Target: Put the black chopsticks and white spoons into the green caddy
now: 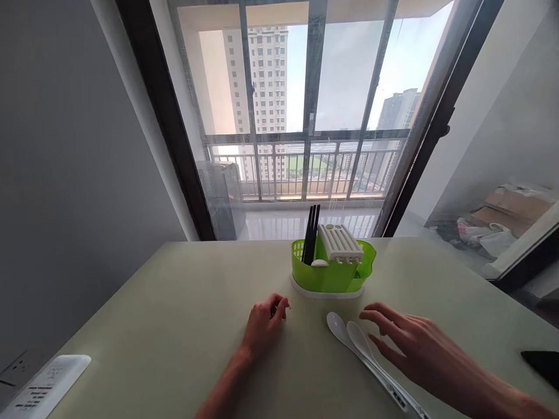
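Note:
My left hand [265,321] rests on the table with its fingers curled in, just front-left of a green cutlery holder [323,278]; nothing shows in its grasp. To the right, my right hand [404,336] is open, fingers spread, beside two long-handled white spoons. The left spoon [337,326] and the right spoon [358,336] lie side by side, bowls toward the holder and handles running to the lower right. Black chopsticks [311,235] stand in the holder's left part. A white slotted rack [340,241] sits on its top, and the holder has a white base.
The pale table [196,302] reaches back to a glass door with a dark frame [172,116]. A white device with a display [55,381] lies at the left edge. Some dark object [541,365] is at the right edge. Cardboard [519,206] and bags lie beyond the glass.

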`<state>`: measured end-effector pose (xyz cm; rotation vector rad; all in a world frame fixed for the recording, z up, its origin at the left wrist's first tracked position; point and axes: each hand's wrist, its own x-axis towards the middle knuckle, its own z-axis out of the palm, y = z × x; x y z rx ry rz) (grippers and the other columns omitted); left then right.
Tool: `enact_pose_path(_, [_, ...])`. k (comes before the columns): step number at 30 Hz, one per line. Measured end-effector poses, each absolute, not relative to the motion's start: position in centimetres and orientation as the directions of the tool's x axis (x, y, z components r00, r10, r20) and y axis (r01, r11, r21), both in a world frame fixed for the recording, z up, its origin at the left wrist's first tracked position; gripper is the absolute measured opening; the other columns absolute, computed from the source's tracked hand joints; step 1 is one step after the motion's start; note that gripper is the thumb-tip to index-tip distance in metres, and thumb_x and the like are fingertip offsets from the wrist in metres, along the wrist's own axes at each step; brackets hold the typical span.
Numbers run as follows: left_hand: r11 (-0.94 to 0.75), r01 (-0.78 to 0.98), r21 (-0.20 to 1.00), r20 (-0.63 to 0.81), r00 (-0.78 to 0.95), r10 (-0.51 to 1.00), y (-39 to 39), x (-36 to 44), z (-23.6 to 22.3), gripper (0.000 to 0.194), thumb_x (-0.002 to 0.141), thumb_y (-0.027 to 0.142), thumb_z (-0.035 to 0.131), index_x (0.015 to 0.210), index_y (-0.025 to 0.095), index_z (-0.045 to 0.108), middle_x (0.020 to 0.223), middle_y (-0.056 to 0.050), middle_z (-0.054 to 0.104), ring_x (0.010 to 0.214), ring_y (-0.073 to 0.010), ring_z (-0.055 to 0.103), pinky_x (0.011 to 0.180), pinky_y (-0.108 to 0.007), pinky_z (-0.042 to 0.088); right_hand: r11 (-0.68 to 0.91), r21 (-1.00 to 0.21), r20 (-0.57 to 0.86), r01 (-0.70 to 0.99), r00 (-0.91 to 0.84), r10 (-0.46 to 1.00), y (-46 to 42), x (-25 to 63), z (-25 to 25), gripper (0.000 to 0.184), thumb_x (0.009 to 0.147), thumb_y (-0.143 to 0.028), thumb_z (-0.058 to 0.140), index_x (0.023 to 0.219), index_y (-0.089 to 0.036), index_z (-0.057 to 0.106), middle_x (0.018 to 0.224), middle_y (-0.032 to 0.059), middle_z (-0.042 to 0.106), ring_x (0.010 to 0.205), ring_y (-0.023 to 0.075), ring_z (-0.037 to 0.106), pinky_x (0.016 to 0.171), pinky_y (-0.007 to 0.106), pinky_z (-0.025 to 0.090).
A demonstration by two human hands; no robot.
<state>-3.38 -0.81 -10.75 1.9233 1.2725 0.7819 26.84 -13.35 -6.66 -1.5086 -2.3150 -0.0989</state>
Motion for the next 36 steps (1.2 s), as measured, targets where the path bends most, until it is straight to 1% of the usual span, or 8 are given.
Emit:
enact_pose_path(3, [-0.28, 0.517, 0.808, 0.108, 0.338, 0.935, -0.8, -3.4, -10.8, 0.045, 0.098, 0.055, 0.041, 0.083, 0.022, 0.067, 0.068, 0.001, 0.066, 0.059, -0.014, 0.054, 0.06, -0.025, 0.037, 0.347, -0.237, 0.267, 0.907, -0.283, 0.921, -13.0, 26.5, -8.2, 0.03, 0.099, -0.032, 0.053, 0.128, -0.029, 0.061, 0.127, 0.0067, 0.068, 0.072, 0.0184, 0.076, 0.06, 0.031, 0.061])
enact_pose_path(6, [-0.291, 0.516, 0.806, 0.118, 0.342, 0.932, -0.8, -3.4, -10.9, 0.044, 0.098, 0.054, 0.041, 0.083, 0.022, 0.067, 0.068, 0.001, 0.066, 0.059, -0.014, 0.054, 0.059, -0.024, 0.036, 0.272, -0.281, 0.194, 0.92, -0.223, 0.955, -12.4, 26.2, -9.6, 0.036, 0.095, -0.034, 0.058, 0.13, -0.026, 0.06, 0.126, 0.0093, 0.069, 0.069, 0.0195, 0.075, 0.06, 0.033, 0.061])
enact_pose_path(10, [-0.296, 0.506, 0.81, 0.124, 0.345, 0.93, -0.7, -3.4, -11.1, 0.044, 0.098, 0.053, 0.042, 0.084, 0.021, 0.067, 0.068, 0.001, 0.066, 0.06, -0.014, 0.055, 0.059, -0.024, 0.037, 0.204, -0.29, 0.11, 0.935, -0.179, 0.978, -11.9, 25.9, -10.7, 0.04, 0.094, -0.035, 0.058, 0.132, -0.025, 0.057, 0.121, 0.0101, 0.072, 0.08, 0.0228, 0.076, 0.069, 0.034, 0.06])
enact_pose_path(13, [-0.294, 0.502, 0.813, 0.123, 0.345, 0.93, -0.7, -3.4, -11.3, 0.043, 0.099, 0.052, 0.042, 0.085, 0.021, 0.068, 0.068, 0.001, 0.066, 0.06, -0.0136, 0.055, 0.059, -0.024, 0.037, 0.165, -0.286, 0.049, 0.944, -0.158, 0.986, -11.8, 25.4, -10.9, 0.039, 0.094, -0.031, 0.054, 0.133, -0.024, 0.057, 0.122, 0.0112, 0.073, 0.085, 0.0236, 0.077, 0.07, 0.032, 0.058])
enact_pose_path(17, [-0.308, 0.504, 0.807, 0.132, 0.354, 0.926, -0.6, -3.5, -11.5, 0.042, 0.099, 0.052, 0.043, 0.085, 0.021, 0.068, 0.069, 0.001, 0.066, 0.06, -0.0133, 0.054, 0.059, -0.024, 0.037, 0.174, -0.255, 0.07, 0.951, -0.161, 0.984, -11.8, 24.5, -11.5, 0.039, 0.092, -0.022, 0.049, 0.13, -0.025, 0.058, 0.123, 0.0118, 0.073, 0.09, 0.0256, 0.077, 0.068, 0.032, 0.057])
enact_pose_path(22, [-0.319, 0.514, 0.796, 0.139, 0.357, 0.924, -0.6, -3.6, -11.5, 0.044, 0.099, 0.052, 0.042, 0.085, 0.021, 0.068, 0.069, 0.001, 0.067, 0.06, -0.0138, 0.055, 0.06, -0.024, 0.037, 0.163, -0.234, 0.112, 0.958, -0.14, 0.984, -11.9, 24.0, -12.4, 0.035, 0.093, -0.018, 0.043, 0.121, -0.025, 0.062, 0.118, 0.0117, 0.073, 0.079, 0.0258, 0.077, 0.06, 0.032, 0.053])
enact_pose_path(28, [-0.328, 0.518, 0.79, 0.134, 0.376, 0.917, -0.6, -3.7, -11.5, 0.046, 0.1, 0.054, 0.04, 0.088, 0.02, 0.068, 0.071, 0.001, 0.067, 0.062, -0.0136, 0.056, 0.06, -0.023, 0.038, 0.062, -0.351, -0.011, 0.934, -0.071, 0.997, -12.1, 24.1, -11.3, 0.037, 0.093, -0.026, 0.046, 0.123, -0.027, 0.066, 0.117, 0.0098, 0.075, 0.092, 0.0261, 0.075, 0.072, 0.03, 0.054])
enact_pose_path(36, [-0.319, 0.516, 0.795, 0.139, 0.358, 0.923, -0.7, -3.6, -11.6, 0.043, 0.099, 0.052, 0.042, 0.086, 0.02, 0.068, 0.069, 0.001, 0.066, 0.061, -0.0138, 0.057, 0.062, -0.024, 0.039, 0.026, -0.47, -0.024, 0.883, -0.043, 0.999, -12.7, 25.2, -12.4, 0.041, 0.089, -0.028, 0.046, 0.125, -0.027, 0.064, 0.128, 0.0082, 0.07, 0.097, 0.0249, 0.073, 0.08, 0.034, 0.056])
